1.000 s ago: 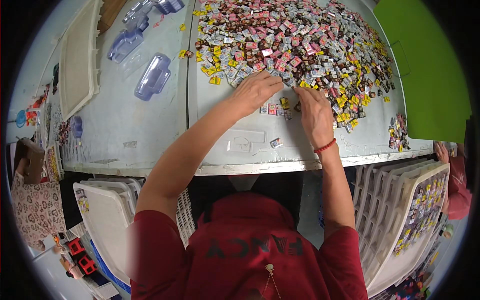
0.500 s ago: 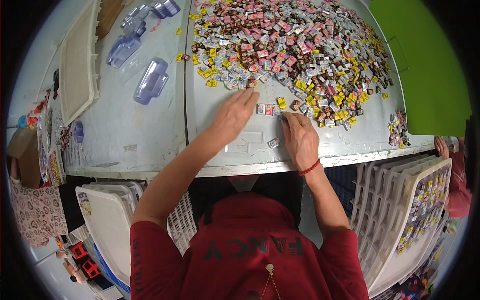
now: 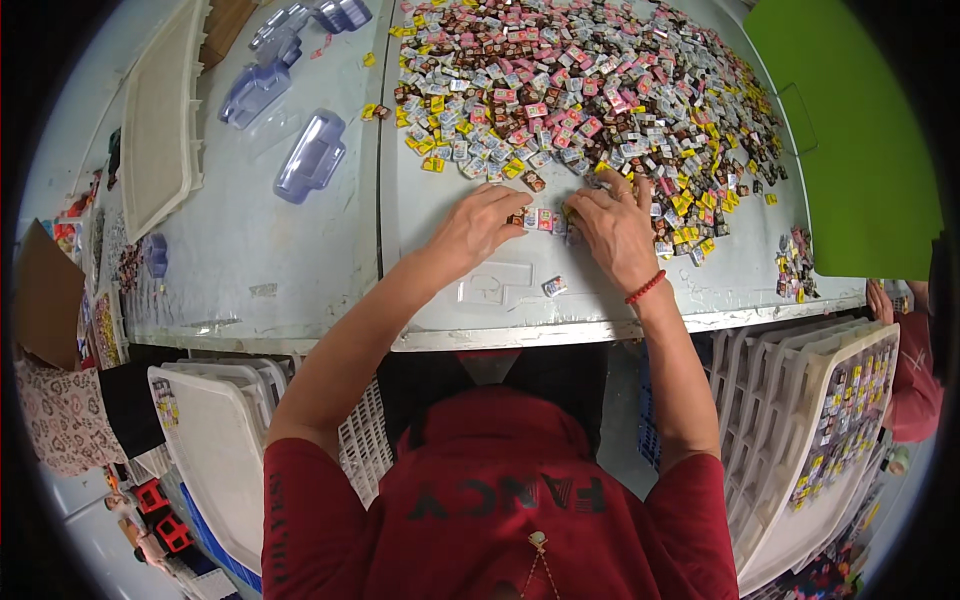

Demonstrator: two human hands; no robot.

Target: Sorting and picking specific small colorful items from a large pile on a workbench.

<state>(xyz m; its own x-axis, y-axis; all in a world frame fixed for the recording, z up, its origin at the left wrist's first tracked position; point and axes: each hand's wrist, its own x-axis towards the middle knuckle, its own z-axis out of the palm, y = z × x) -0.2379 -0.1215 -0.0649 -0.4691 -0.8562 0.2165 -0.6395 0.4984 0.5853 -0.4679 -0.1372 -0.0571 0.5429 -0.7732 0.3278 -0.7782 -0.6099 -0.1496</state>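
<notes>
A short row of small wrapped packs, pink and white in the middle, lies on the table between my hands. At the row's left end, the closed fingertips of my left hand pinch a small brown pack. My right hand touches the right end, its other fingers spread toward the pile's near edge. That end is partly hidden beneath it. Beyond both hands spreads a big heap of small packs in pink, brown, white and yellow. One loose white pack lies nearer me, beside a clear plastic tray.
Several clear bluish plastic trays lie on the table's left part. A green board stands at the right. Stacked white crates and white trays are below the front edge. Another person's hand shows at far right.
My left hand has come down to the row's left end, where a brown pack now sits. My right hand has moved slightly right and away from me, its fingers spreading toward the heap.
</notes>
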